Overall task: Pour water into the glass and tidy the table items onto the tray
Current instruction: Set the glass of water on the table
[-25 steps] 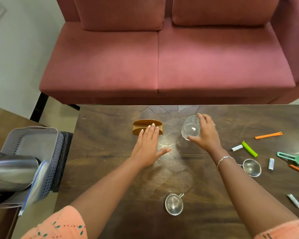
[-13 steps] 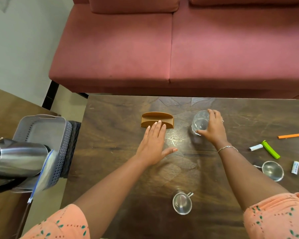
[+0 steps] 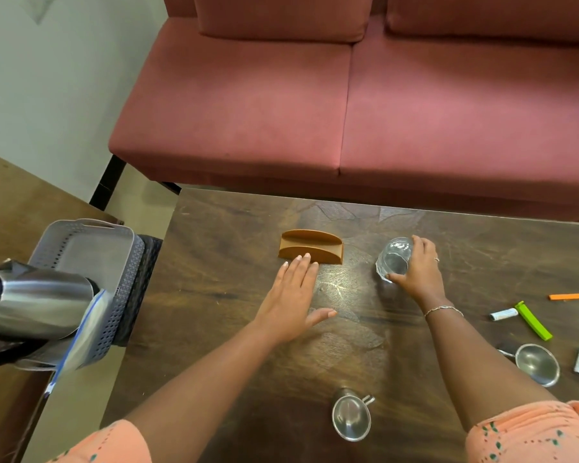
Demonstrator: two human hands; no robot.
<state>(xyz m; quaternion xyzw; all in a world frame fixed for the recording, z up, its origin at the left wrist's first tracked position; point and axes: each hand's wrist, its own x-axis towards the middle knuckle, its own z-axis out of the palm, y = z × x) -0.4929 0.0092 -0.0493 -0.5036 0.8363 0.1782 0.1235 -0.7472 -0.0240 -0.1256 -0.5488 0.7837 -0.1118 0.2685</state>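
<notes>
Table (image 3: 214,295) and grey tray (image 3: 127,262) off its left edge look unchanged. Our left hand (image 3: 290,304) still lies flat, fingers straight, by the brown holder (image 3: 311,250). Our right hand (image 3: 418,275) grips the glass (image 3: 393,259) mid-table, tipped more than before.

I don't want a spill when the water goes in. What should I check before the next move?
1. Right hand grips the glass: ok.
2. Glass standing flat on the table: cannot tell.
3. Left hand free, fingers straight: ok.
4. Kettle in hand: not ok, it sits off to the left.
5. Brown holder clear of the glass: ok.
</notes>
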